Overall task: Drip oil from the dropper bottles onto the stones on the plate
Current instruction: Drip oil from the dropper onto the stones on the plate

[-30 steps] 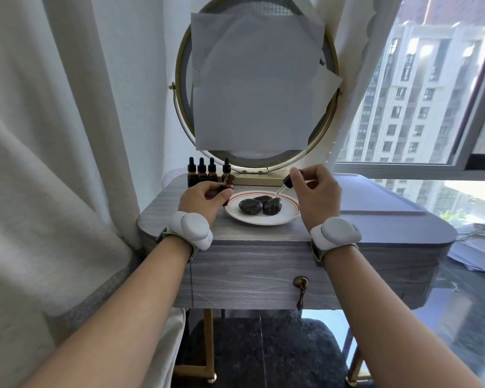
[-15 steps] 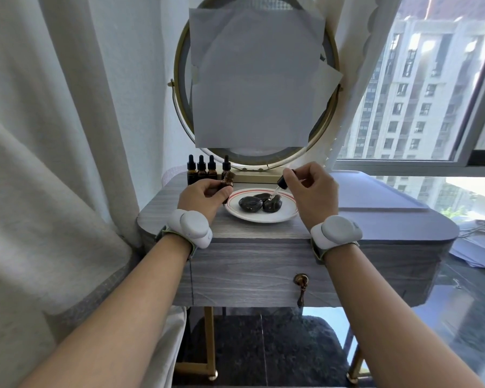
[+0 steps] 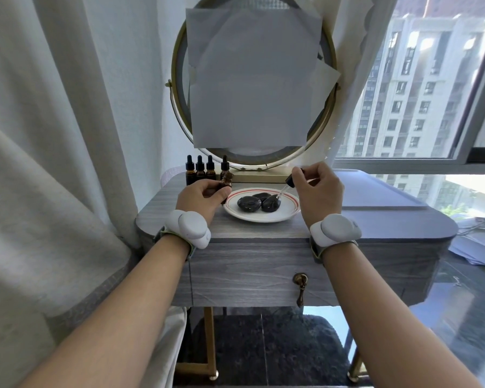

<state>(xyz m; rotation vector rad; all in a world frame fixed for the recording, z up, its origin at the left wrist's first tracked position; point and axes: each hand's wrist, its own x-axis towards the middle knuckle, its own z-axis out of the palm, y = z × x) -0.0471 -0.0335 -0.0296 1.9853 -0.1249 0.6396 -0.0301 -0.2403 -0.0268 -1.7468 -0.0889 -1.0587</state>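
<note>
The left hand (image 3: 200, 196) is curled round a small open amber bottle (image 3: 226, 182), which is held slightly tilted just left of the plate (image 3: 261, 218). The right hand (image 3: 318, 191) is closed in a pinch on the black bulb of a dropper (image 3: 288, 182), thumb and fingertips pressed on it, at the plate's far right edge. The glass tip is angled down to the rightmost of three dark stones (image 3: 270, 204) lying together on the plate; whether it touches cannot be told. Four capped dropper bottles (image 3: 205, 170) are lined up behind and left of the plate. The plate is set on a grey wood-grain table (image 3: 263, 236), whose drawer pull (image 3: 300, 284) hangs below it. Behind the plate a round mirror (image 3: 179, 113) is covered with paper (image 3: 252, 79). A pale curtain (image 3: 53, 135) is seen far left of the plate, a window (image 3: 417, 93) far right
</note>
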